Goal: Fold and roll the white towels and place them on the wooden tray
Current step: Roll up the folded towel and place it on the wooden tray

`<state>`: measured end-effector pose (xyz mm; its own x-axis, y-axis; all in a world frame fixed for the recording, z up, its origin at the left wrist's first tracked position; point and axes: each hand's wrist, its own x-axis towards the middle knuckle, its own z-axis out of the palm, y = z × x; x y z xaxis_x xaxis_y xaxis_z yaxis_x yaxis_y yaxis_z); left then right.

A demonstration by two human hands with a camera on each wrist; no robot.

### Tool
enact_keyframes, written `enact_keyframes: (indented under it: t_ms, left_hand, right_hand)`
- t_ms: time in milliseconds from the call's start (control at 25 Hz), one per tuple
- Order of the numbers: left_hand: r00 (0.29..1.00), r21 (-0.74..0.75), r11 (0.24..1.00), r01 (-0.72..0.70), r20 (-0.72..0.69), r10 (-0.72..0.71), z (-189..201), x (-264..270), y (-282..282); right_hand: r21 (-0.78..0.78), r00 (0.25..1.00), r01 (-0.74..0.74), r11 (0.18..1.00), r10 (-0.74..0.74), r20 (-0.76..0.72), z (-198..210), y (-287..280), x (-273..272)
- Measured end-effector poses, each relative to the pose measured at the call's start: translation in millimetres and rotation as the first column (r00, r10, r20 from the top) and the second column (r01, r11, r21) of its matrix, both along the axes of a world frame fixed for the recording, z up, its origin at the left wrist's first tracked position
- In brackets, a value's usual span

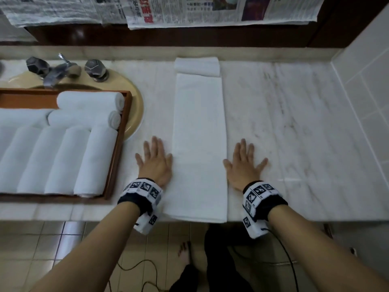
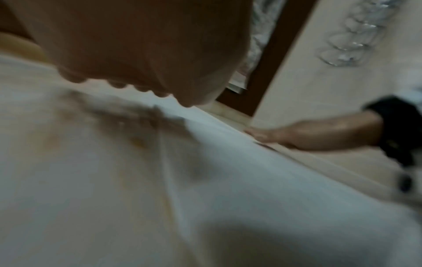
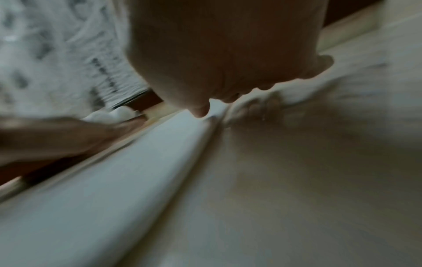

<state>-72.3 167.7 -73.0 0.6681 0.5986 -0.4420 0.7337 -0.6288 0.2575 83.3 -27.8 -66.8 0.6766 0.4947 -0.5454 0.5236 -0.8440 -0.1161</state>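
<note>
A white towel [image 1: 199,144], folded into a long narrow strip, lies on the marble counter [image 1: 294,123] and runs from the front edge toward the back. A smaller folded towel [image 1: 196,66] lies at its far end. My left hand [image 1: 154,161] rests flat on the counter against the strip's left edge, fingers spread. My right hand [image 1: 244,163] lies flat just right of the strip, fingers spread too. Neither holds anything. The wooden tray [image 1: 124,131] at the left carries several rolled white towels [image 1: 92,161]. Both wrist views are blurred; the towel [image 2: 251,180] and the towel's edge [image 3: 114,180] show beside each palm.
The tray sits over a beige sink [image 1: 136,106] with a metal faucet [image 1: 56,72] and two knobs. Newspapers [image 1: 189,11] hang along the back. A tiled wall [image 1: 368,70] closes the right side. Bare marble stretches right of the towel. Below the counter's front edge are floor tiles and cables.
</note>
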Motion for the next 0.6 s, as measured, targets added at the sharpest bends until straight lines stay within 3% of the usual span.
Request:
enact_keyframes:
  t_ms: [40, 120, 160, 200, 320, 360, 440, 520, 600]
  left_hand:
    - [0.994, -0.008, 0.995, 0.097, 0.051, -0.097, 4, -4, -16]
    - [0.925, 0.013, 0.933, 0.359, 0.126, -0.357, 2, -12, -57]
    - [0.899, 0.022, 0.907, 0.42, 0.128, -0.42, -2, -22, -68]
    - [0.905, 0.032, 0.912, 0.409, 0.112, -0.409, -6, -33, -69]
    - [0.997, 0.07, 0.995, 0.075, 0.0, -0.076, -10, -62, -47]
    - [0.999, 0.083, 0.995, 0.047, 0.003, -0.047, -7, -66, -46]
    - [0.963, 0.107, 0.966, 0.237, 0.102, -0.248, -6, -62, -62]
    - [0.885, 0.107, 0.892, 0.439, 0.116, -0.45, -13, -59, -81]
    - [0.892, 0.127, 0.893, 0.432, 0.087, -0.444, -22, -67, -81]
  right_hand:
    - [0.04, 0.999, -0.032, 0.999, 0.032, 0.008, 3, -2, -19]
    - [0.129, 0.968, -0.253, 0.959, 0.251, 0.03, 0, -5, -62]
    - [0.146, 0.948, -0.318, 0.937, 0.316, 0.033, -2, -9, -76]
    - [0.137, 0.951, -0.309, 0.941, 0.308, 0.032, -6, -15, -80]
    - [0.054, 0.999, -0.004, 0.999, 0.001, 0.043, -9, -34, -65]
    - [0.052, 0.997, 0.021, 0.998, -0.025, 0.067, -8, -36, -66]
    - [0.123, 0.983, -0.146, 0.982, 0.13, 0.125, -8, -30, -85]
    - [0.157, 0.947, -0.311, 0.937, 0.292, 0.135, -13, -25, -104]
    - [0.159, 0.939, -0.328, 0.931, 0.303, 0.162, -18, -32, -106]
